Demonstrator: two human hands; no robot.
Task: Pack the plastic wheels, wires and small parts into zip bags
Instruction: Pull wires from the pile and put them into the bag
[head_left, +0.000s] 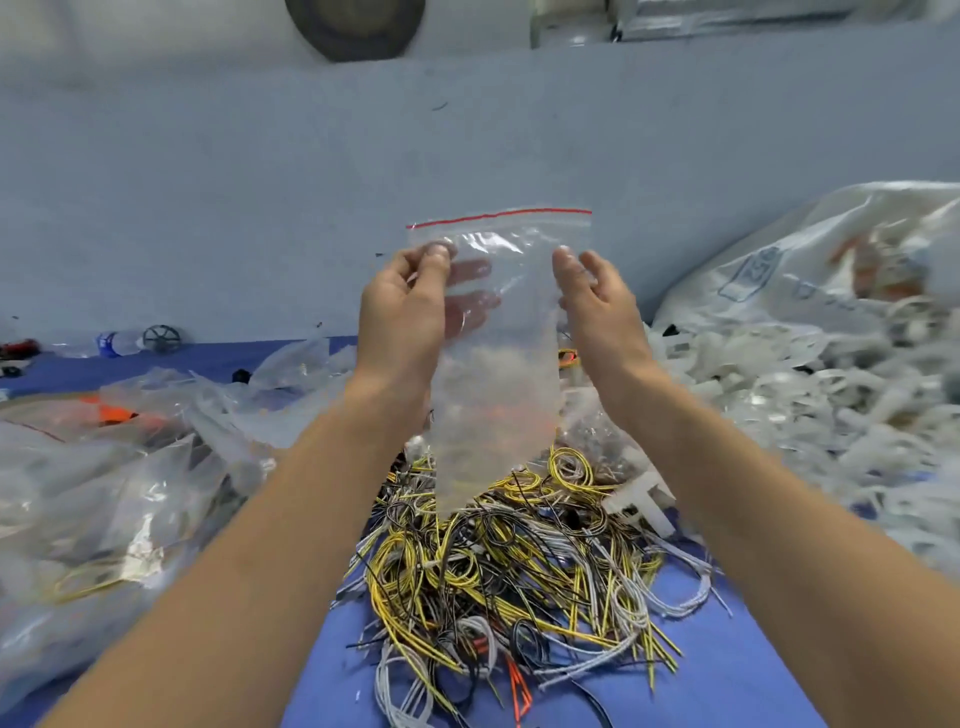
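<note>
One zip bag (498, 332) hangs upright, pinched by left hand (402, 312), right hand (597, 306) beside.

A: Inside the zip bag (498, 332)?
B: Smeared; nothing can be made out. Fingers of the left hand (405, 306) are seen only dimly through its film.
A: The right hand (595, 301)?
B: Grip on the bag's edge cannot be settled.
A: Edges?
B: A dark round thing (356, 28) is cut off at top, a printed sack (831, 260) at right, print blurred. The white parts pile (800, 410) is smeared.
</note>
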